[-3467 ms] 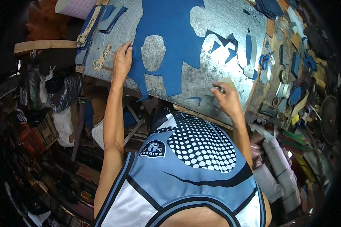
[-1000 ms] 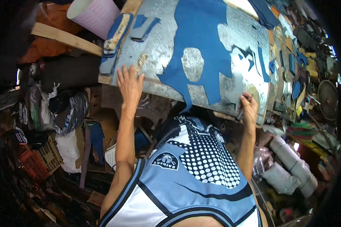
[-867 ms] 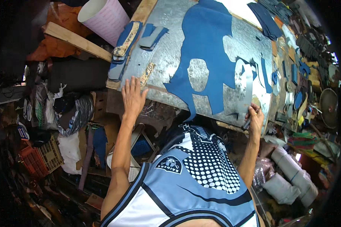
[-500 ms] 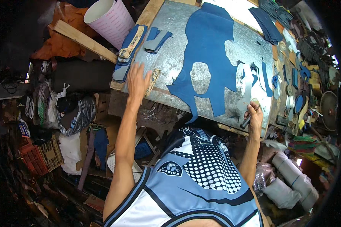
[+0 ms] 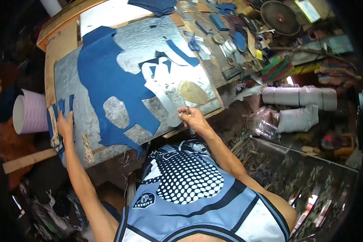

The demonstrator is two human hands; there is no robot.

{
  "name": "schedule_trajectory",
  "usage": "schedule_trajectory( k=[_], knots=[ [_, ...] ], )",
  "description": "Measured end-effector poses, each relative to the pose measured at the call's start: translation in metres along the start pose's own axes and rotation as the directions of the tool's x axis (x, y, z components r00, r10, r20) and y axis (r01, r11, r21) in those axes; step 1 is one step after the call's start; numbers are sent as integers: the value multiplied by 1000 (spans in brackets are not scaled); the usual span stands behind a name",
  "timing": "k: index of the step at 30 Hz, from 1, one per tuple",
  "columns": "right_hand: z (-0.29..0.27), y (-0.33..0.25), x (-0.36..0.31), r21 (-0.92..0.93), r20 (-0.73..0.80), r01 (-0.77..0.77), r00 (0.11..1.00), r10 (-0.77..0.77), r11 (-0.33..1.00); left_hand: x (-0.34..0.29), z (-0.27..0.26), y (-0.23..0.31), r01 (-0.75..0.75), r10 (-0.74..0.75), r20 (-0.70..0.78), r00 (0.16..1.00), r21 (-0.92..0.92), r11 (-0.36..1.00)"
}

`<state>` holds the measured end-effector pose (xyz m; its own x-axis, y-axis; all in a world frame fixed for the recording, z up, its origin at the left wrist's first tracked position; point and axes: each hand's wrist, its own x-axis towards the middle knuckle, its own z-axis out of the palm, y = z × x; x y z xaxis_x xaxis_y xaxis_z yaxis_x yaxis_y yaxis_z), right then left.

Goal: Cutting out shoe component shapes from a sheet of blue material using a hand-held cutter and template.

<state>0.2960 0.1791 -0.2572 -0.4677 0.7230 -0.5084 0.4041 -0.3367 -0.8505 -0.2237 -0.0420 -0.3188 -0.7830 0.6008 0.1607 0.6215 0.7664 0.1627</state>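
Note:
On the metal-topped table (image 5: 84, 137) lies a large blue sheet (image 5: 99, 76) with cut-out openings. My left hand (image 5: 65, 126) is at the table's left side, thumb and fingers apart, over small blue cut pieces (image 5: 61, 105); whether it grips any is unclear. My right hand (image 5: 194, 120) is closed at the near edge, with a dark, handle-like tool (image 5: 192, 131) partly showing below it. Its fingertips are beside a curved grey strip (image 5: 165, 103). A yellowish flat piece (image 5: 191, 92) lies just beyond. Blue offcuts (image 5: 183, 54) are farther back.
Blue-handled scissors (image 5: 194, 45), tape rolls (image 5: 230, 46) and scraps crowd the board to the right. A pale cylindrical bin (image 5: 32, 112) and a wooden plank (image 5: 28, 160) stand left. Wrapped rolls (image 5: 298, 97) lie at right. Folded dark blue material (image 5: 155, 6) is at the back.
The view has swung right, so the table appears farther left. My left hand has reached onto the small blue pieces; my right hand is now beside the curved grey strip.

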Motion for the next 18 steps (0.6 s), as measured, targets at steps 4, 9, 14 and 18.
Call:
schedule_trajectory(
  k=[4,9,14,18],
  knots=[
    [-13,-13,-6,-2,20,-34,999,34,999,7,-2,5,43,-44,60,997,25,999],
    [-16,-30,11,4,101,-32,994,32,999,0,-12,-17,70,-79,87,993,102,992],
    [-25,-38,46,84,42,113,992,-117,990,-33,-27,0,165,-161,52,986,-88,982],
    [-21,-51,57,195,72,67,994,-83,978,-96,-44,20,139,-147,-48,988,-132,981]
  ],
)
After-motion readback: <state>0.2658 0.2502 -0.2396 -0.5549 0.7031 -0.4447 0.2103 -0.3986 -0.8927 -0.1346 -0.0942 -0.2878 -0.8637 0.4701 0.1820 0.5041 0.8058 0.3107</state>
